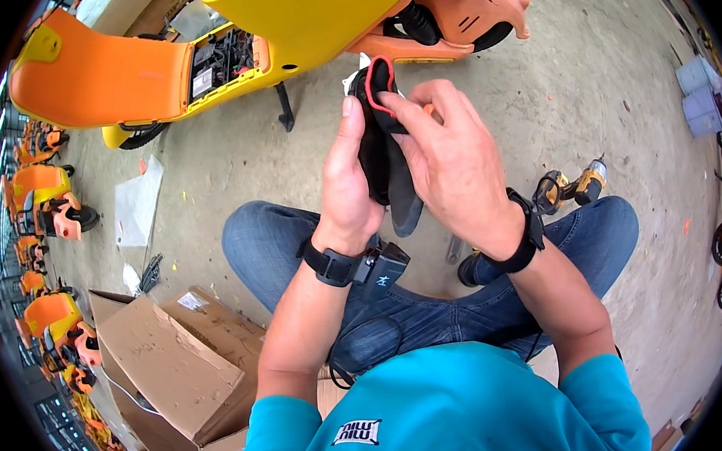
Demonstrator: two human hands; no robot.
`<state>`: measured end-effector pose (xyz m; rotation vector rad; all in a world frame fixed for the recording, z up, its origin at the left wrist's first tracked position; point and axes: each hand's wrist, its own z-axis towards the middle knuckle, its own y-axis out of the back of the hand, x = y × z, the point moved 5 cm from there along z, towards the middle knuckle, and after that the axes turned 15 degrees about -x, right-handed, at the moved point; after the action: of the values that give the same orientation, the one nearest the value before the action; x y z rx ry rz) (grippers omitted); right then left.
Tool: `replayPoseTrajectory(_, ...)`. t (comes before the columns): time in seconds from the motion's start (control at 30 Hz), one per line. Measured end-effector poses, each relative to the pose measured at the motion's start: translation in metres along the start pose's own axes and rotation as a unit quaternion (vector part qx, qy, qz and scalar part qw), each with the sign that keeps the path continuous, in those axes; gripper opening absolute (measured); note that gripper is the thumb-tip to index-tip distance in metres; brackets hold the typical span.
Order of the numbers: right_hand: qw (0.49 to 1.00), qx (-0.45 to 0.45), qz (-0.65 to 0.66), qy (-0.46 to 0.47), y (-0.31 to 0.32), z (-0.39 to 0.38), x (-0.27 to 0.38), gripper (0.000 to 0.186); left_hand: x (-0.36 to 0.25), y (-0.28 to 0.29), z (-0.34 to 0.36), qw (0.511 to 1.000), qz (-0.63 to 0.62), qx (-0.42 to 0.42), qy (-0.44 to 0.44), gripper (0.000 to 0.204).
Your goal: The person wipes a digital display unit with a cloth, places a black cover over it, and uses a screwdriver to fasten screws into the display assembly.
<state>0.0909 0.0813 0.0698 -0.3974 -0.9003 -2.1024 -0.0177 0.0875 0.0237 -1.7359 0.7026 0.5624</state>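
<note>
Nearest us, one teal shirt (438,403), worn by the seated person whose work we list. One yellow-and-orange scooter (307,22), beyond the knees, its stand (284,110) lowered, we judge to keep it upright. One cardboard box (170,353), open, beside the left arm, probably put there to be within reach. One pair of jeans (266,231), knees spread, which leaves room between them for both hands. One white sheet (138,204), flat on the concrete floor (616,69), left of the scooter's stand; its use we cannot tell. One power drill (591,180), yellow and black, lying just beyond the right knee, handy to the right arm, we suppose. One right grip (454,158), closed lightly, thumb and fingertips at the piece's upper part. One left grip (348,172), closed around the piece's left side, thumb upward, apparently to steady it and leave the other free for finer handling. One long black piece (378,162), shoe-like in outline, kind uncertain, held between both grips above the floor. Smallest, one red edging (372,88), turned upward, presumably so that the fingers can get at it.
</note>
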Motion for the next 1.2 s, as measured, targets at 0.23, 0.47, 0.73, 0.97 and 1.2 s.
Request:
replayPoseTrajectory(0.23, 0.977, 0.176, 0.113, -0.043, 0.001, -0.032, 0.009, 0.037, -0.007, 0.027, 0.012, 0.998, 0.024, -0.051, 0.006, 0.064)
replayPoseTrajectory(0.47, 0.991, 0.124, 0.032, -0.043, 0.003, -0.042, 0.017, 0.046, 0.001, 0.026, 0.011, 0.998, 0.015, -0.055, 0.027, 0.064)
replayPoseTrajectory(0.73, 0.991, 0.072, 0.068, -0.092, 0.001, 0.0, 0.009, 0.042, -0.003, 0.002, 0.001, 0.999, -0.042, 0.024, 0.017, 0.05)
replayPoseTrajectory(0.97, 0.953, 0.256, 0.138, -0.079, 0.01, -0.023, 0.015, 0.039, -0.015, 0.026, 0.015, 0.998, -0.06, 0.021, 0.007, 0.062)
replayPoseTrajectory(1.2, 0.982, 0.19, -0.006, -0.002, 0.011, -0.037, 0.032, 0.05, -0.014, 0.008, 0.007, 1.0, -0.009, -0.014, -0.013, 0.057)
